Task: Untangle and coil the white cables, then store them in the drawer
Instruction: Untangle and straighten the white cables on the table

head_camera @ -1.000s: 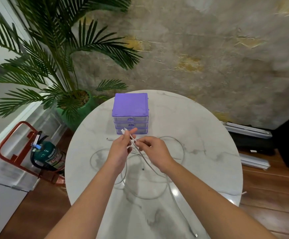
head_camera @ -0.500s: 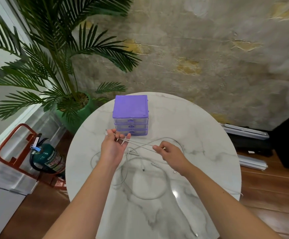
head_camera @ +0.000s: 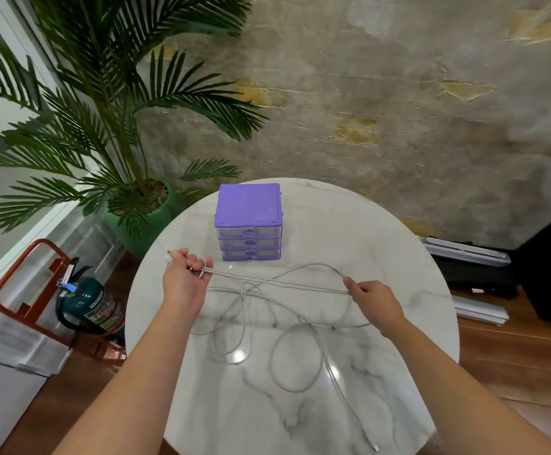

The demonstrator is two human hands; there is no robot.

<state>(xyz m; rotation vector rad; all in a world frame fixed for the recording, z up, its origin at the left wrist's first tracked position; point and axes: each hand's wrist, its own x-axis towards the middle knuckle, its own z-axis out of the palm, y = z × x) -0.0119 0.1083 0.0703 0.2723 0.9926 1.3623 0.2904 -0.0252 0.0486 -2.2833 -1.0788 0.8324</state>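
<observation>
Head view showing surface (head_camera: pixel 382 244), drawers (head_camera: pixel 249 236) at its far side. Stretching a doubled run of cables (head_camera: pixel 277 282) taut, long axis running left to right, slightly downhill toward the right. Left hand (head_camera: pixel 185 280) clenching the ends; right hand (head_camera: pixel 376 298) pinching the strands. Remaining loops lying tangled nearer, between both grips. Crossings hard to untangle by eye; one plug near the bottom edge.

Glossy white marble-look counter (head_camera: pixel 382 244) with grey veins; smooth white cables (head_camera: pixel 277 283); purple plastic drawer box (head_camera: pixel 248 205), see-through fronts; rough plaster wall (head_camera: pixel 398 110).
</observation>
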